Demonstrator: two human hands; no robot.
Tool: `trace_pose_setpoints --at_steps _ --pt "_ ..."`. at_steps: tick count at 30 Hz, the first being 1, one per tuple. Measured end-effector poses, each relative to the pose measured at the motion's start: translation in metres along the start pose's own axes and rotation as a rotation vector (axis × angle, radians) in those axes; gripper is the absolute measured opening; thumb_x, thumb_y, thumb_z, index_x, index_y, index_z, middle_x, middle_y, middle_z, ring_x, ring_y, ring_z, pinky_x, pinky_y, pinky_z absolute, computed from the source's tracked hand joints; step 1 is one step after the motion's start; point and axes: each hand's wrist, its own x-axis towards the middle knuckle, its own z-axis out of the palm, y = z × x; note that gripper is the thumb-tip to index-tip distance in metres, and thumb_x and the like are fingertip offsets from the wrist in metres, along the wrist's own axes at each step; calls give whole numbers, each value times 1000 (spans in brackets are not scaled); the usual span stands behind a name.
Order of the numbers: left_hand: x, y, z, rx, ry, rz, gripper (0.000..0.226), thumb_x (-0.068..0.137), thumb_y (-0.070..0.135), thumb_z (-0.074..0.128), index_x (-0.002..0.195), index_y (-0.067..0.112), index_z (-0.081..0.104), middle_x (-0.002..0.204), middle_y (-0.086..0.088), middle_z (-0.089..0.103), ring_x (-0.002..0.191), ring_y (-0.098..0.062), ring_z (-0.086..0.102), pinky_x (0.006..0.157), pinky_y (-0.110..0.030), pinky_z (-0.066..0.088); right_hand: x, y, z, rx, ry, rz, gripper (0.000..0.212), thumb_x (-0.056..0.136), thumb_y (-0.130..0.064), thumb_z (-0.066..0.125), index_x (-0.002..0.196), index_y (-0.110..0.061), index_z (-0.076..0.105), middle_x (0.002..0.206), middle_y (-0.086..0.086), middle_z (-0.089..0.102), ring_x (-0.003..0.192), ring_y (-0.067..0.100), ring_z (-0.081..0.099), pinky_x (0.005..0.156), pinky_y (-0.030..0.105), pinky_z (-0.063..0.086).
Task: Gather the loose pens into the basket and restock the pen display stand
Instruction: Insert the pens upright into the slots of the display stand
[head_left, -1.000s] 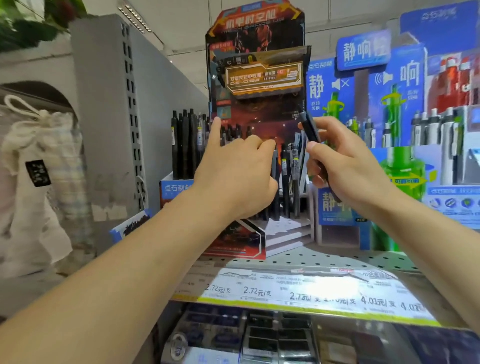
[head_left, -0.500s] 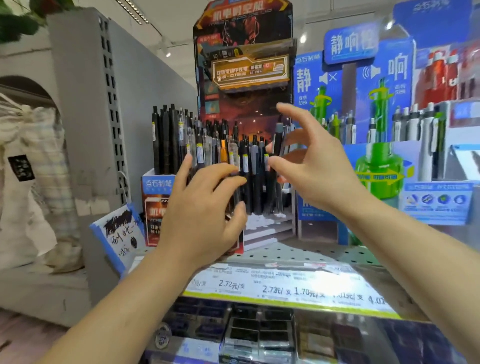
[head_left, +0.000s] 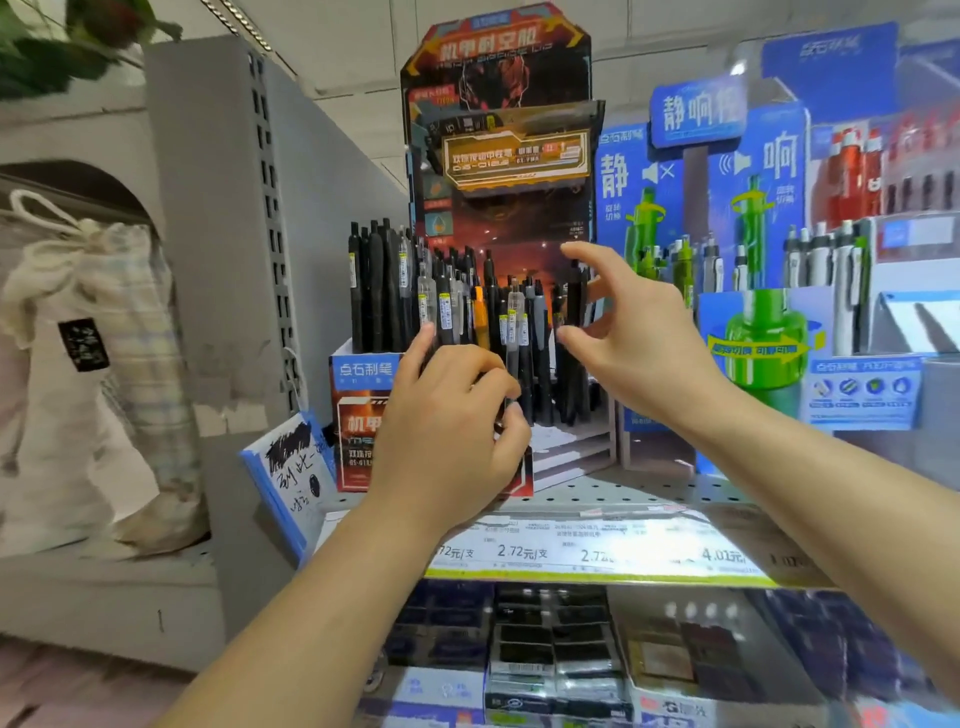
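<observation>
The red and black cardboard pen display stand (head_left: 358, 421) sits on the shelf and holds several upright pens (head_left: 387, 291), mostly black. My left hand (head_left: 452, 431) is at the front rows with curled fingers, and thumb and forefinger pinch a slim clear pen (head_left: 513, 332) standing there. My right hand (head_left: 644, 348) hovers at the stand's right side with its fingers spread. A black pen (head_left: 574, 301) stands in the stand between its forefinger and thumb, and the fingers do not close on it. No basket is in view.
A price-label strip (head_left: 597, 553) runs along the shelf edge. A blue display with green and white pens (head_left: 753, 332) stands to the right. On the left are a grey upright (head_left: 260, 218), a scribbled test card (head_left: 291, 467) and a cloth bag (head_left: 83, 364). Boxed stock (head_left: 545, 649) lies below.
My right hand brought a black pen down into the stand's right side and spread its fingers. My left hand dropped from the rear pens to the front rows.
</observation>
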Motion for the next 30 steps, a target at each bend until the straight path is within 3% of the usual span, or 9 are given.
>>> trace_pose_setpoints --at_steps 4,8,11,16,23,25,27,30 --pt "0 -2 0 11 -4 20 21 90 25 54 88 17 73 93 3 65 94 -17 60 124 -42 17 1 -2 2 -51 24 56 69 88 -21 75 147 -36 41 85 9 70 67 18 67 74 33 53" --pt "1 -2 0 58 -72 45 38 92 30 46 116 16 71 119 2 68 114 -19 58 123 -48 18 0 -9 6 -98 3 82 70 87 -20 76 145 -38 42 87 9 71 61 15 65 71 29 51" --pt "2 -2 -1 99 -132 52 47 92 32 40 127 15 67 142 -1 58 130 -22 50 122 -51 18 -5 -16 10 -199 -65 68 70 87 -20 76 146 -36 42 96 4 69 72 19 66 77 37 56" --pt "4 -1 -4 131 -181 55 56 92 35 29 131 15 64 153 -1 47 138 -25 42 122 -53 13 -5 -26 13 -314 -63 79 69 87 -20 70 148 -31 40 108 6 72 89 32 70 78 41 57" --pt "3 1 -4 119 -203 5 61 95 37 35 145 6 48 162 -5 31 148 -23 28 124 -50 4 -2 -30 8 -429 -183 142 68 88 -25 65 149 -27 35 82 0 61 91 35 67 63 36 47" --pt "3 1 -3 120 -199 8 61 95 36 33 146 6 48 161 -5 34 148 -23 27 124 -49 1 0 -30 9 -431 -213 130 71 88 -28 66 151 -27 34 103 7 66 102 34 65 70 36 46" --pt "3 1 -3 128 -205 15 59 94 36 31 140 7 56 154 -5 44 147 -24 29 124 -49 0 -1 -32 10 -442 -187 130 74 89 -32 66 154 -28 32 128 9 55 110 31 59 78 36 47" --pt "3 0 -3 115 -189 31 55 92 34 29 117 10 72 135 -5 61 139 -25 39 124 -50 6 0 -42 14 -432 -58 -3 71 91 -27 63 155 -25 33 141 6 45 123 27 50 90 39 50"
